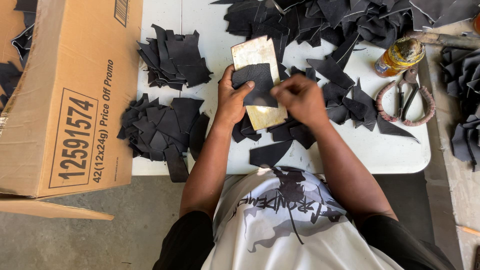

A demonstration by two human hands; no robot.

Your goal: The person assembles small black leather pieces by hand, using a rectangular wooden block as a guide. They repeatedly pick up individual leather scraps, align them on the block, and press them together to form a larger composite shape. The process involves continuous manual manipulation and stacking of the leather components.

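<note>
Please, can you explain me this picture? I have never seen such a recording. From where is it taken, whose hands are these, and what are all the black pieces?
One camera, worn on a person's head, looks down at their own two bare hands. The left hand holds a brass-coloured metal plate with a black leather-like piece laid on it. The right hand pinches that piece's edge. On the white table lie stacks of cut black pieces, a big loose heap, scissors with wrapped handles and a yellow bottle. A cardboard box stands at the left.

Cardboard box (65, 95) left, scissors (406, 97) right beside what looks like a glue bottle (399, 56)
</note>
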